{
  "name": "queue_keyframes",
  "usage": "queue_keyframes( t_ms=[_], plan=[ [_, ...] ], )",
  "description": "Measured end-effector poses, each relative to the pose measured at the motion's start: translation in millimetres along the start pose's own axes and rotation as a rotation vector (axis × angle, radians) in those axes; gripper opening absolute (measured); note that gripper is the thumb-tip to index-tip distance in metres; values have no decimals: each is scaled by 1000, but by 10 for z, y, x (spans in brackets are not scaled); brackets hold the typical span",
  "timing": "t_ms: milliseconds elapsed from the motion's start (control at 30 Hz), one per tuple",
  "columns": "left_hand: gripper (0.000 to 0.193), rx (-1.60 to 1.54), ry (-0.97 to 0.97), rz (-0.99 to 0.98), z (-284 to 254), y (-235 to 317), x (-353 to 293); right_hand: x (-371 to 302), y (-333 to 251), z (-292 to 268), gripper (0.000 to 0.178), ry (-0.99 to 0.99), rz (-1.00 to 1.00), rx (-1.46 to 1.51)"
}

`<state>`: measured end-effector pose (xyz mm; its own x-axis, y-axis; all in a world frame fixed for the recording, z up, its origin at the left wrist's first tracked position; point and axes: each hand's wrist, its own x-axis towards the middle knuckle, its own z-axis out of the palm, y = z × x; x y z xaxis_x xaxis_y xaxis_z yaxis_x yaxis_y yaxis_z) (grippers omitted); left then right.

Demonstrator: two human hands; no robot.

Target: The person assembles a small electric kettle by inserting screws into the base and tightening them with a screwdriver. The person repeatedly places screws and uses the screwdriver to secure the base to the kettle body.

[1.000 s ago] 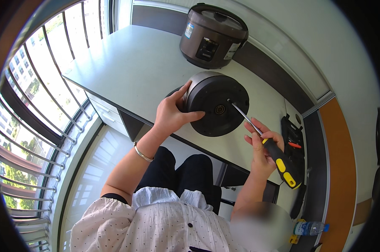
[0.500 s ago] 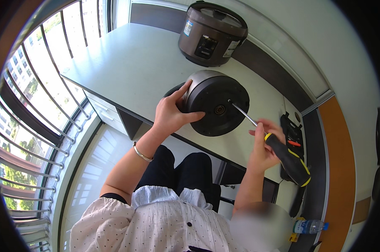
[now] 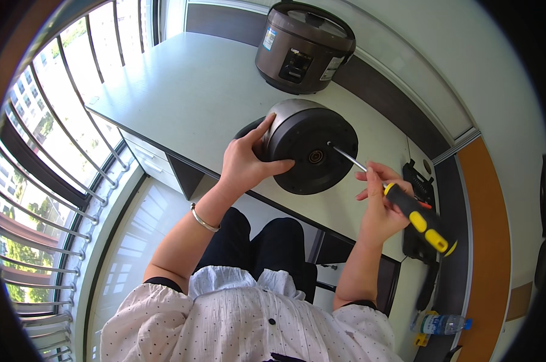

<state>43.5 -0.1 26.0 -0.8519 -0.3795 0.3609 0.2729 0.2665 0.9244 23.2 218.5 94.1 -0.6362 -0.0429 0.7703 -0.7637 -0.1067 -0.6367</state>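
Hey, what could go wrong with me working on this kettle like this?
The screwdriver in your right hand could slip off the black base toward your left hand, whose thumb rests on it. The kettle might also roll or drop, since only your left hand appears to grip it, near the front edge of the table.

From where I stand, I can make out no words or numbers clearly. The brown rice cooker (image 3: 306, 42) at the far side of the desk bears a small blue-and-white sticker (image 3: 269, 38) on its left and a larger pale label (image 3: 331, 68) with fine print on its right. Between them, its dark front panel (image 3: 295, 65) shows a light marking near the top, too small to read. At the near right, a clear bottle (image 3: 457, 324) wears a blue-and-white label (image 3: 431, 324), its lettering blurred.
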Motion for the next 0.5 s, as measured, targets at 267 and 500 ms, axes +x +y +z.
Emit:
queue_keyframes(
  t_ms=[267, 500],
  plan=[
    [91, -20, 1, 1, 6, -40, 7, 96, -74, -32, 20, -51, 94, 55],
    [91, -59, 0, -19, 1, -61, 17, 53, -101, -144, 14, -191, 160, 250]
  ],
)
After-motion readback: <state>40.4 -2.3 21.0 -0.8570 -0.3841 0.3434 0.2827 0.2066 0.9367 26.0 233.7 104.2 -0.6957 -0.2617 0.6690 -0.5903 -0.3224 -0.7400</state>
